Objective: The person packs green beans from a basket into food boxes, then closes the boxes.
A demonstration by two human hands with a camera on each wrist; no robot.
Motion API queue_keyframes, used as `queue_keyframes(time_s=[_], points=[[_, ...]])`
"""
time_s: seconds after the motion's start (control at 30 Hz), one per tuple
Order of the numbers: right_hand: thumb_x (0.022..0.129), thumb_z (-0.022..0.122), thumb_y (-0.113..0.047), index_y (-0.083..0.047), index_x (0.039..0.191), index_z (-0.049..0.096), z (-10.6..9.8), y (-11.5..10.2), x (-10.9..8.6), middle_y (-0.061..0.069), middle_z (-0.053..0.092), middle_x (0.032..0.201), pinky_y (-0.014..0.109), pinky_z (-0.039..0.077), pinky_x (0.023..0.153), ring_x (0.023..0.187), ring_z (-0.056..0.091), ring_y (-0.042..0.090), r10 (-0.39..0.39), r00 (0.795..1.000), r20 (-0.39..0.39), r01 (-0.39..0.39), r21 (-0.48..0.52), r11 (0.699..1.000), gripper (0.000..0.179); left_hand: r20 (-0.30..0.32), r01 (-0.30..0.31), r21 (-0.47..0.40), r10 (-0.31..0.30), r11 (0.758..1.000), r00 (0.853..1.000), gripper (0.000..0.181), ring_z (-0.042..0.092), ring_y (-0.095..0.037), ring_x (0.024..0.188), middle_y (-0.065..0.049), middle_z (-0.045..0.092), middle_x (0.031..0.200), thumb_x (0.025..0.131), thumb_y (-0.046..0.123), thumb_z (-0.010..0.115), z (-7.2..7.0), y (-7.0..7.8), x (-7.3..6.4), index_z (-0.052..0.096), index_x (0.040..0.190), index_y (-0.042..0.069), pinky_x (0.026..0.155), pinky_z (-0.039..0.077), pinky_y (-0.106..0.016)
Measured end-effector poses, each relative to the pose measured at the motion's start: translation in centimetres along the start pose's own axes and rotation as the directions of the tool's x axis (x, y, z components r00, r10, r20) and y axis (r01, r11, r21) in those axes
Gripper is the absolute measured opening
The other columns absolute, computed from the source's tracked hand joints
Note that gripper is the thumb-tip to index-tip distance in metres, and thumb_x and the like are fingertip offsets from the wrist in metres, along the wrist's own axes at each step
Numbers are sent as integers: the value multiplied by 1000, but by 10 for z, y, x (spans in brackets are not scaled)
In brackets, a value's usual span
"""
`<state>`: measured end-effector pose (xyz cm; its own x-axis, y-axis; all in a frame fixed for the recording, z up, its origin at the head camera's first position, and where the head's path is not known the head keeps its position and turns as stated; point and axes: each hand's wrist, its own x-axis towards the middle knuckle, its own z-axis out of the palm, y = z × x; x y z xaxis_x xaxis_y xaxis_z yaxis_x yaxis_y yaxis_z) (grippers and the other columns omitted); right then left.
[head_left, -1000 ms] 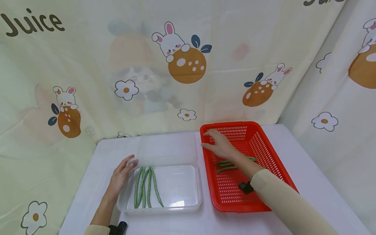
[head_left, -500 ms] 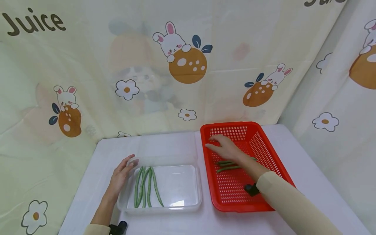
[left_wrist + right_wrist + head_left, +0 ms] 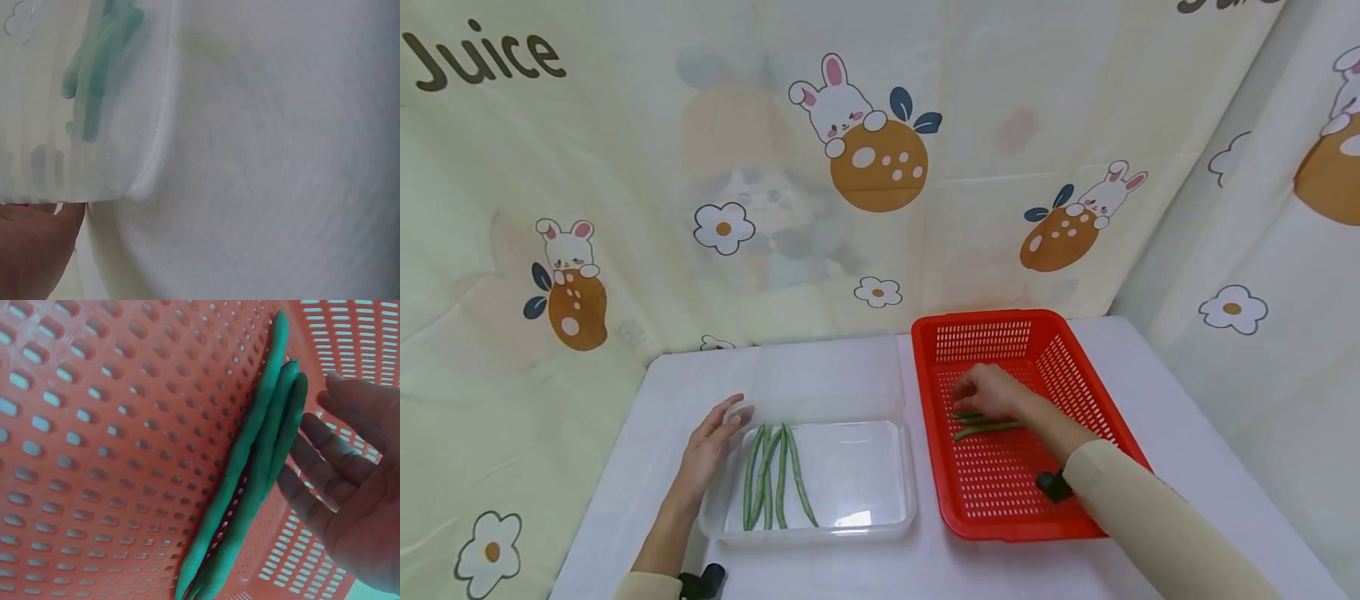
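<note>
I am seeing the right hand (image 3: 990, 392) inside the red plastic basket (image 3: 1015, 530), right of centre, fingers parted and loosely bent, gripping nothing. Three green beans (image 3: 257, 478) are lying on the basket floor just beside its fingertips; contact I cannot tell. The left hand (image 3: 706, 450), lower left of centre, is resting relaxed fingers against the clear plastic container (image 3: 857, 475); I am making out no grip. Loose green beans (image 3: 781, 483) are lying inside, just right of that hand. I am reading "Juice" on the patterned curtain (image 3: 970, 275), upper left; lettering at upper right is running out of frame. Axes, head view: basket beans are running nearly sideways, right ends hidden; container beans are pointing up-down, the rightmost slanting, lower end rightward.
</note>
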<state>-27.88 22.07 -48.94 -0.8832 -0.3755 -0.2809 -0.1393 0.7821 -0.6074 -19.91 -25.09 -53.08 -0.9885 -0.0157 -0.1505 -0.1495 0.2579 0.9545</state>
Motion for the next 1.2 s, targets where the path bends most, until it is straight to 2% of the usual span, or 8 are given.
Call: queue_keyframes(time_s=[0.27,0.4,0.5,0.67,0.8,0.97,1.1,1.2], points=[[96,74,-13,-11,102,83,1,1,-1,3,78,90,36,59,81,79,65,18,35,999,23,-33,-83,996,10,-6,1,-7,-1,1000,1000,50,28,-33,159,-13,47,162,113,34,41,0,0,0,38,160,19,128,8,-63],[97,73,-12,-12,99,83,1,1,0,2,76,88,35,57,79,78,63,18,32,999,39,-27,-120,992,10,-8,3,-17,-3,1000,1000,49,32,-33,157,-14,48,161,113,33,42,1,0,1,39,159,17,128,9,-63],[98,71,-13,-12,103,81,2,1,1,2,74,90,35,57,80,80,62,18,32,999,19,-30,-116,993,11,-12,6,-21,-7,1000,1000,50,34,-33,156,-15,48,160,113,33,42,1,0,1,39,159,16,128,10,-63],[101,67,-13,-8,116,76,0,1,1,5,75,101,41,58,85,86,63,20,-17,996,-91,7,-109,994,19,-8,11,-17,-11,1000,1000,50,32,-33,157,-15,48,160,113,34,42,1,0,1,39,159,17,128,9,-63],[101,65,-11,-7,123,76,-4,1,2,8,76,108,43,57,84,90,63,23,-76,980,-184,47,-153,987,24,-5,12,-15,-12,1000,1000,50,30,-33,158,-15,47,161,112,35,42,0,0,1,39,160,18,128,9,-63],[101,65,-10,-7,125,76,-8,-1,1,12,76,118,40,57,82,95,64,25,-86,964,-251,49,-148,988,26,-1,16,-21,-16,1000,1000,51,31,-33,158,-13,48,161,112,36,43,0,-1,1,38,160,18,129,8,-63],[102,64,-7,-6,127,75,-8,-4,3,13,75,123,38,57,80,97,63,26,-116,944,-310,80,-128,989,28,-3,15,-18,-15,1000,1000,50,29,-33,158,-13,48,161,112,36,42,0,-1,1,38,160,19,128,7,-63],[102,64,-7,-7,128,74,-8,-7,5,13,75,123,42,59,86,99,64,27,-141,921,-363,101,-126,987,28,-4,14,-14,-14,1000,1000,51,29,-33,158,-13,48,161,112,36,42,0,0,1,38,160,19,128,7,-64]])
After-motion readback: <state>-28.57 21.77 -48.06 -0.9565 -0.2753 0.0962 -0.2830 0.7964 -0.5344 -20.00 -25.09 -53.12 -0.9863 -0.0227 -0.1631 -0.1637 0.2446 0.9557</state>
